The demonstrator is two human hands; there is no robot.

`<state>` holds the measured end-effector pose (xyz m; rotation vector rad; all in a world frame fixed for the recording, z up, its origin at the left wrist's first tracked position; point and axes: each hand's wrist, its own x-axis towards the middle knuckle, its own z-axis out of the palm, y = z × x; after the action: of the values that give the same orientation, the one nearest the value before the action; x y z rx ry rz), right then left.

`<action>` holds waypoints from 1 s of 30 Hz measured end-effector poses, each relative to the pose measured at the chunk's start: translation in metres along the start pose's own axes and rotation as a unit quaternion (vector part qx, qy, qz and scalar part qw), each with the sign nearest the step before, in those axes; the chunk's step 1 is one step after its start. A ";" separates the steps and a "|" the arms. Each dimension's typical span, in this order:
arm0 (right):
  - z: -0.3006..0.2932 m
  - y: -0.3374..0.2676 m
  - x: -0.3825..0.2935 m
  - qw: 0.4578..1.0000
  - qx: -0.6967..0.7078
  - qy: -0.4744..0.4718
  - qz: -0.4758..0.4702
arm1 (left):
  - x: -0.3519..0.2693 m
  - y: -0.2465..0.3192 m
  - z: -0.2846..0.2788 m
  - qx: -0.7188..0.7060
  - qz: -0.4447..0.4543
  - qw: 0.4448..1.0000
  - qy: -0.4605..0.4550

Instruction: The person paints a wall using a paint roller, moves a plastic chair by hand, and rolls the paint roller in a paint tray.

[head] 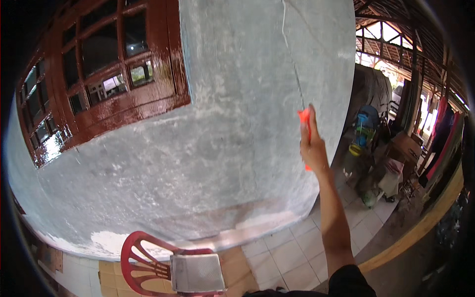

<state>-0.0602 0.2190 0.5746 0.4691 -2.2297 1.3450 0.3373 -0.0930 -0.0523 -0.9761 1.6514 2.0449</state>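
Observation:
My right hand (313, 143) is raised and closed around the orange handle (305, 118) of what looks like a paint roller. From the handle a thin metal rod (298, 80) runs upward, turning whitish near the top of the view. Its far end is out of the picture. Behind it stands a grey-painted wall (222, 156) with uneven, blotchy patches. Down in front of me, a paint tray (196, 273) with a textured, whitish surface rests on the seat of a red plastic chair (128, 256). My left hand is out of view.
A glossy brown window frame (163, 78) with glass panes fills the upper left. Brown cardboard (235, 265) lies on the tiled floor (293, 256). To the right, past the wall's corner, are a stroller-like blue item (365, 118), a wooden table (404, 146) and hanging clothes (443, 130).

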 end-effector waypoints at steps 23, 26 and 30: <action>-0.006 0.038 -0.003 0.997 -0.026 0.047 -0.056 | 0.024 0.026 -0.023 0.033 0.030 0.998 -0.037; -0.031 -0.012 0.021 0.999 -0.027 0.032 -0.008 | -0.024 -0.027 -0.027 0.029 -0.018 0.999 -0.029; -0.022 0.040 0.004 0.989 -0.065 0.077 -0.107 | 0.000 -0.014 -0.010 0.024 0.003 0.999 -0.026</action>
<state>-0.0797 0.2569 0.5568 0.5223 -2.0609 1.0824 0.3495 -0.0984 -0.0629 -0.8948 1.6699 2.0073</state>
